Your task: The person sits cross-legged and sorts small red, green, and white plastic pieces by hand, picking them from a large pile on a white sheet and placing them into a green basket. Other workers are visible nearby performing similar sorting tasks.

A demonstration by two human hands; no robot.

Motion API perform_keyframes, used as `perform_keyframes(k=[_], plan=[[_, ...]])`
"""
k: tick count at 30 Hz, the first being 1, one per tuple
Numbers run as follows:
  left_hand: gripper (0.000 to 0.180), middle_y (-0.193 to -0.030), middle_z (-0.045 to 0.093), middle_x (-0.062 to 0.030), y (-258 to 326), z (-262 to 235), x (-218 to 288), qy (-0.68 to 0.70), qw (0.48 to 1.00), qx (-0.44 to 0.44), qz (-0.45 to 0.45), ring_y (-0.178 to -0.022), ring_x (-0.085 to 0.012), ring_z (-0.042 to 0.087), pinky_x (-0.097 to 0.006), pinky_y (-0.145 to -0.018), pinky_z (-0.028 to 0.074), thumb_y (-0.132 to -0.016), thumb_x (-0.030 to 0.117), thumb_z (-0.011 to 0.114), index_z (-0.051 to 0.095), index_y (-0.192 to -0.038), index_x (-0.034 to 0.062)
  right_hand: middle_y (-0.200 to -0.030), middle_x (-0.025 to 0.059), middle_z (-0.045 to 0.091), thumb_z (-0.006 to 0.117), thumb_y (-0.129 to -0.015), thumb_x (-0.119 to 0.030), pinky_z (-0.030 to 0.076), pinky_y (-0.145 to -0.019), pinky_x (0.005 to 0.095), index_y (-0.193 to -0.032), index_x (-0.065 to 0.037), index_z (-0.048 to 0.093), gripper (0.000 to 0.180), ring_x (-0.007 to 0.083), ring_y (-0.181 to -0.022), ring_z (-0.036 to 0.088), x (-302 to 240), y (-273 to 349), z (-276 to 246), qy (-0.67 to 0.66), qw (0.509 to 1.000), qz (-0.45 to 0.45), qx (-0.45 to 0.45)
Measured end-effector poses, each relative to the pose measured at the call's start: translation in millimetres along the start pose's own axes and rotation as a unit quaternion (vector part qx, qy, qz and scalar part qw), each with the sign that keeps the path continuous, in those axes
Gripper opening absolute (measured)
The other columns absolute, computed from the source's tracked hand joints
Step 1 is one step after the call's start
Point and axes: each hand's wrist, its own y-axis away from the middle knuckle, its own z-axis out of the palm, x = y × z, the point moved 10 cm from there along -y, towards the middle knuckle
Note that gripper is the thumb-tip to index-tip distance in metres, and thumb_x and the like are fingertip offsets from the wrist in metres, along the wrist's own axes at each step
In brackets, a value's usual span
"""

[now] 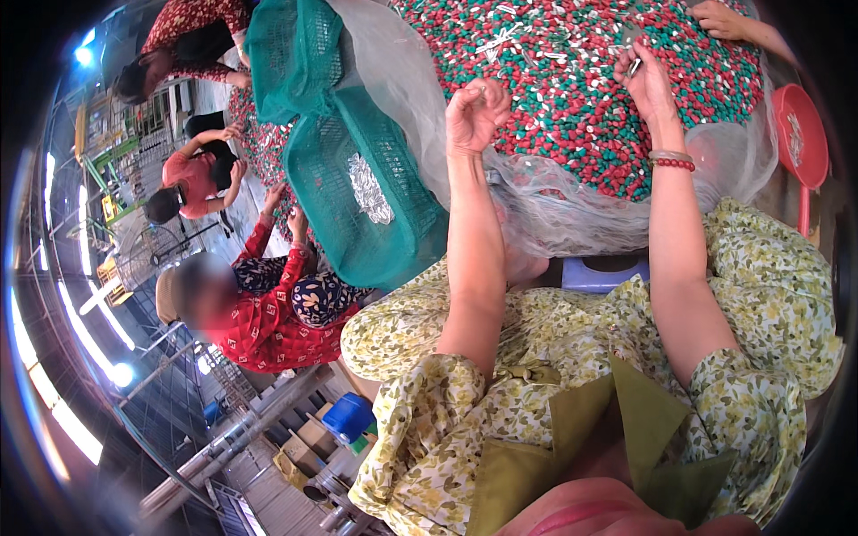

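A wide heap of small red, green and white pieces [554, 116] lies before me on a translucent plastic sheet [581, 210]. Over its left part is my left hand [478, 116], fingers curled in; whatever they may hold is hidden. My right hand [651, 85] is raised above the right part, its fingers closed on a small shiny metal piece [635, 67] whose exact kind I cannot make out. Red beads circle my right wrist. Pale slender pieces [502, 40] lie on top of the heap, beyond my left hand.
Left of the heap stands a green mesh-sided basket [308, 179] with silvery slender pieces [371, 189] inside. At right is a red handled scoop [791, 116] holding similar bits. Another person's hand [719, 20] reaches the heap's far right. Several people work on the left.
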Motion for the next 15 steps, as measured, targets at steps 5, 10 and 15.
perform_keyframes(k=[5,10,15], plan=[[0.026,-0.060,0.038,0.0026,-28.2,7.2,-9.2,-0.122,0.986,0.060,-0.092,-0.051,-0.0075,0.035,-0.018,-0.037,0.023,-0.082,0.023,0.054,0.059,-0.087,-0.0014,-0.054,-0.0060,0.036,0.048,-0.091,-0.031,0.025,-0.038,0.0194,-0.070,-0.010,0.046,0.030,0.0042,-0.044,0.033,16.6,14.8,23.3,0.181,0.980,0.085,-0.011],[0.035,-0.074,0.065,-0.0098,-63.4,-45.3,-20.0,-0.845,0.479,0.192,-0.138,-0.067,-0.0210,0.064,-0.033,-0.056,0.050,-0.074,0.035,0.069,0.065,-0.083,0.0018,-0.053,-0.0083,0.033,0.046,-0.092,-0.030,0.019,-0.035,0.0182,-0.079,-0.008,0.053,0.027,0.0012,-0.041,0.029,27.1,13.2,31.5,0.290,0.954,0.069,-0.020],[0.024,-0.087,0.066,-0.0173,-78.1,-67.5,-63.7,-0.877,0.417,0.166,-0.170,-0.086,-0.0306,0.064,-0.039,-0.072,0.053,-0.076,0.024,0.062,0.065,-0.084,0.0017,-0.050,-0.0086,0.031,0.046,-0.091,-0.025,0.018,-0.035,0.0192,-0.084,-0.007,0.058,0.022,0.0011,-0.040,0.028,35.4,6.5,20.0,0.320,0.945,0.063,0.009]])
